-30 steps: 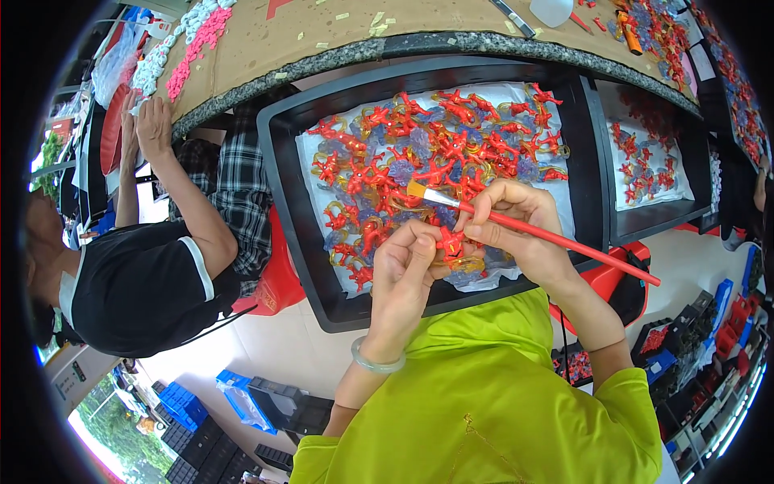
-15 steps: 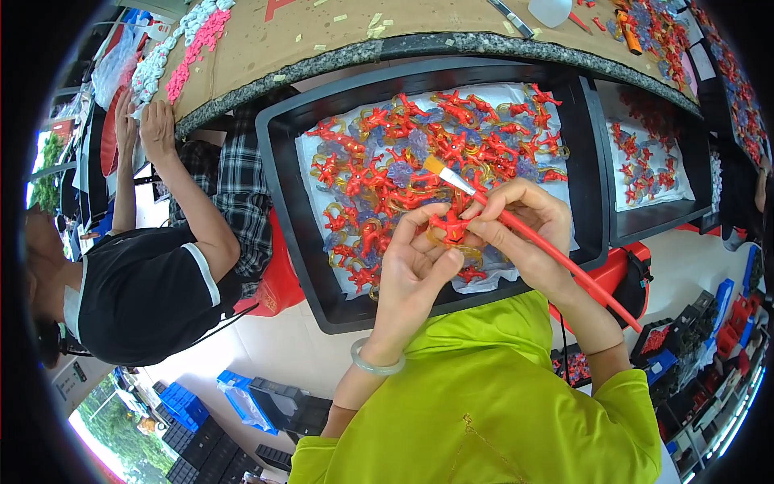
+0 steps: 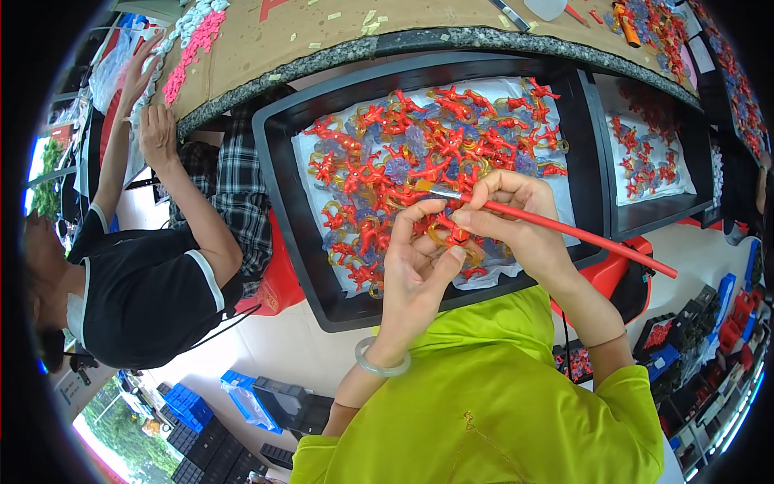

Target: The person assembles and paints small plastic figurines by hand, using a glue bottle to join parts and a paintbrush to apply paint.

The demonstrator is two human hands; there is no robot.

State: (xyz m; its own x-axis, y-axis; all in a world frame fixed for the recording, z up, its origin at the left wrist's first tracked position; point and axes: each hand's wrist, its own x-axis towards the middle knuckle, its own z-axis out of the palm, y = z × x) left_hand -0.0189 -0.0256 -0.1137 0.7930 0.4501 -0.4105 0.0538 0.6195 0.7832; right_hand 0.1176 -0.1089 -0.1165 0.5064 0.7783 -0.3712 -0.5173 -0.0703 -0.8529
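Observation:
A small red plastic figure (image 3: 457, 234) with a clear yellow part is pinched in my left hand (image 3: 409, 278), held over the near part of a black tray (image 3: 284, 214). Across my right hand (image 3: 524, 226) lies a paintbrush with a long red handle (image 3: 597, 239). Its pale bristles point left, above the pile. The right thumb and fingertips also reach the figure, so both hands meet at it. Beneath them, many similar red figures with yellow and purple translucent parts (image 3: 395, 169) lie on white paper in the tray.
A second black tray (image 3: 657, 214) with more figures adjoins on the right. Beyond runs a stone-edged workbench (image 3: 339, 56) holding an orange-handled tool (image 3: 627, 24) and pink and white pieces (image 3: 189, 60). At left sits a co-worker (image 3: 149, 290) with both arms toward the bench.
The paintbrush has swung flatter, its bristles lower and its handle end further right. My hands stay together at the figure. One co-worker's hand has risen away from the other.

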